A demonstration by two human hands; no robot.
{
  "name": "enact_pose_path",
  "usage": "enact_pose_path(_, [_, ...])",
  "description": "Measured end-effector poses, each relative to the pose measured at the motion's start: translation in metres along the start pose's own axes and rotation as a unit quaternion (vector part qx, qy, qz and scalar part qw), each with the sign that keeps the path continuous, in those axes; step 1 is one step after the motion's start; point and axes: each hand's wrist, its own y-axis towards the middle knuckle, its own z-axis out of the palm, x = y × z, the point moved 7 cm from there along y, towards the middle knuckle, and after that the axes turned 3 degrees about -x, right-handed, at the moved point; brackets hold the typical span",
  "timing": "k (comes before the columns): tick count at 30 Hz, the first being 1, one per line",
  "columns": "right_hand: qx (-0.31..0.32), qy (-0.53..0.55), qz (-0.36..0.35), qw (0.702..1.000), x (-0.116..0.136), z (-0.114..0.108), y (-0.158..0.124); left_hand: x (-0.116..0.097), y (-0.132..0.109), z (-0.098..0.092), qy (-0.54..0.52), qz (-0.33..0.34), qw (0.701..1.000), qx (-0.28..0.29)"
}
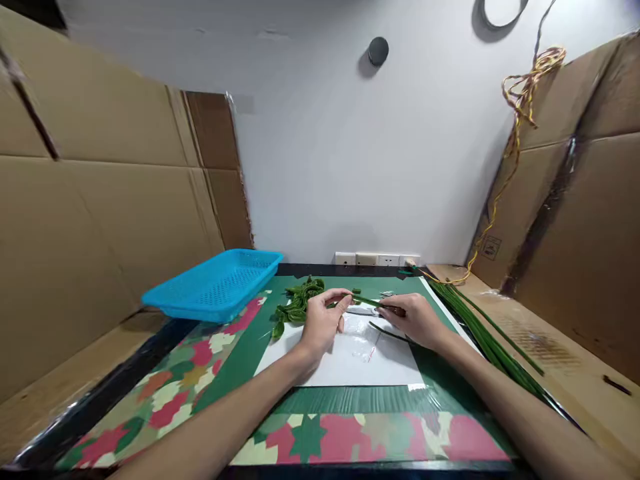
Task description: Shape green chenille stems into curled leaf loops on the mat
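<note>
A thin green stem (366, 301), which looks like a fuzzy pipe cleaner, stretches between my two hands above a white sheet (320, 370). My left hand (325, 320) pinches its left end between thumb and fingers. The other end is in the closed fingers of my right hand (413, 317). A dark brown piece (397, 311) shows at those fingers; I cannot tell what it is. Just behind lies a grey metal tool (363, 311), partly hidden. Another green stem (390, 332) rests on the sheet below my right hand. Looped green leaf shapes (299, 303) are piled beyond my left hand.
At the left stands a blue perforated basket (220, 287). A bundle of long green stems (480, 333) lies along the right side. Cardboard walls (100, 220) flank the table, with power sockets (367, 259) behind. A yellow cord (500, 193) hangs at the right.
</note>
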Motion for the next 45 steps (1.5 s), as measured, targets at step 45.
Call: enact_pose_path(45, [0.006, -0.053, -0.057, 0.997, 0.004, 0.003, 0.000, -0.019, 0.003, -0.027, 0.039, 0.106, 0.983, -0.146])
